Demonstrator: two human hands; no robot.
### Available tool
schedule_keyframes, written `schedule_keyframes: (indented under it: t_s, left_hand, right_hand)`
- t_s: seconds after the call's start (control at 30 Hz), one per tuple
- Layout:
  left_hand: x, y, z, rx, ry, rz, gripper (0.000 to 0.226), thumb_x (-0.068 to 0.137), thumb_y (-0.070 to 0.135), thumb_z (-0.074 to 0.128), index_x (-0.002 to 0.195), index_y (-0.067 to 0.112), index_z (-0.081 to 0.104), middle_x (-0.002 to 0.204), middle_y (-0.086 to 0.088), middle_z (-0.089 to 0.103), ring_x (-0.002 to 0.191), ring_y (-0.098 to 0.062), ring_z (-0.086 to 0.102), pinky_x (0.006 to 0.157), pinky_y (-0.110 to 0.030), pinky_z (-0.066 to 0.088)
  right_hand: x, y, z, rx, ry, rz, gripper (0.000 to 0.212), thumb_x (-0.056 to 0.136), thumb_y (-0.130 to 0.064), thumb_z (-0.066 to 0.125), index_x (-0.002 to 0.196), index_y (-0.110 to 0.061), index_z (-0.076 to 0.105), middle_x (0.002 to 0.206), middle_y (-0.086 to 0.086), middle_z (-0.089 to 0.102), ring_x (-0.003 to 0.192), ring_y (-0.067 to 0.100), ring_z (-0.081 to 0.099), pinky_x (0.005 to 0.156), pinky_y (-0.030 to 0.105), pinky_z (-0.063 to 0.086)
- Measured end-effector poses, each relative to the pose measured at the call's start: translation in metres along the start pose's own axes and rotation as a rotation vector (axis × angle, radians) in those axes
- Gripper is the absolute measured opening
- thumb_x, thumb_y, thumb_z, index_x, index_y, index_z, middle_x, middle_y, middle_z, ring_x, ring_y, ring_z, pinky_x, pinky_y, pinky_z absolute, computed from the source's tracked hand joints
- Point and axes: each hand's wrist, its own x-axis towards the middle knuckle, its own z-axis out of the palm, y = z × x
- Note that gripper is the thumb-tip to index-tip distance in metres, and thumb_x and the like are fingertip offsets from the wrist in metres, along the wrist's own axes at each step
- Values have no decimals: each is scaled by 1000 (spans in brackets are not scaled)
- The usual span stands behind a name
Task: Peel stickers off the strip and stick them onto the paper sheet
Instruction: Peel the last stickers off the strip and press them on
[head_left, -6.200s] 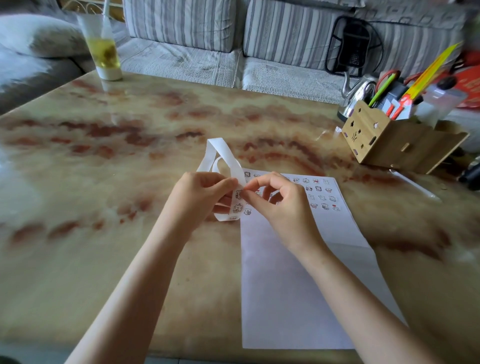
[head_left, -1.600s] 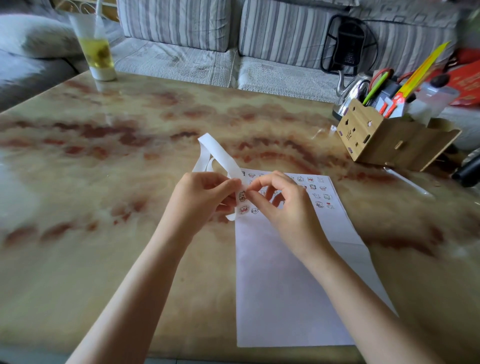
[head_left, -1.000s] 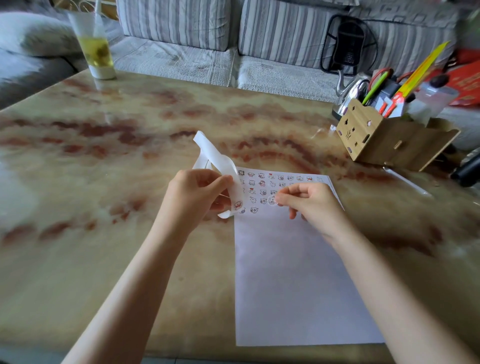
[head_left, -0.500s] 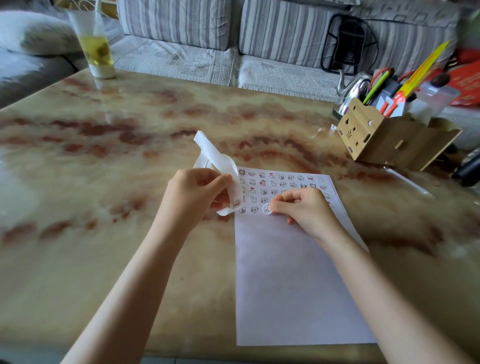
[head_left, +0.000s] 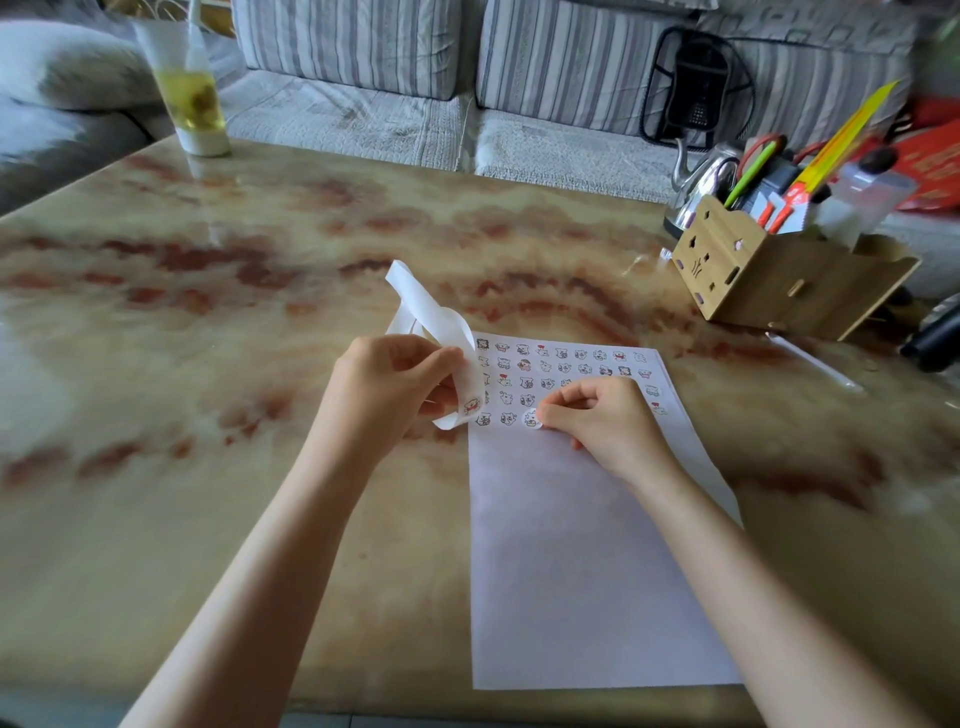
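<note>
A white paper sheet (head_left: 582, 561) lies on the marble table, its far end covered with several rows of small cartoon stickers. My left hand (head_left: 389, 387) holds a curled white sticker strip (head_left: 441, 332) just off the sheet's left edge; one sticker shows near the strip's lower end. My right hand (head_left: 602, 421) rests on the sheet with fingers curled, its fingertip on a round white sticker (head_left: 531, 419) at the end of the lowest row.
A wooden desk organizer (head_left: 779, 275) with pens, scissors and a yellow ruler stands at the right, a metal kettle (head_left: 701, 182) behind it. A cup of yellow drink (head_left: 189, 98) stands at the far left. A striped sofa runs behind the table.
My right hand left the strip with a peeled sticker, moved down onto the sheet and set the sticker at the end of the lowest row. My left hand kept hold of the strip.
</note>
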Motion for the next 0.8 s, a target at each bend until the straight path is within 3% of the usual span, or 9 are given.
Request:
schedule_keyframes:
  t_s: [0.27,0.47,0.8]
  left_hand:
    - [0,1,0,-5,0,3,14,86,15,63,77,12,73,75,-6,75,68,-15,71,67,-25,59]
    - [0,-1,-1,-14,0,-1,14,86,15,63,77,10,73,75,-7,74,70,-18,72,73,-32,59]
    - [2,-2,-2,-18,-1,4,14,87,15,64,78,10,73,75,-9,74,70,-20,72,72,-32,59]
  right_hand:
    - [2,3,2,-28,19,-12,8,74,-17,71,66,-14,70,68,-1,71,61,13,57,65,34,47]
    - [4,5,4,-62,35,-20,8,74,-19,70,67,-15,69,64,-4,68,57,11,54,65,33,46]
    - [2,9,8,-171,89,-86,6,75,-22,69,70,-20,67,67,-8,66,67,10,59,74,34,50]
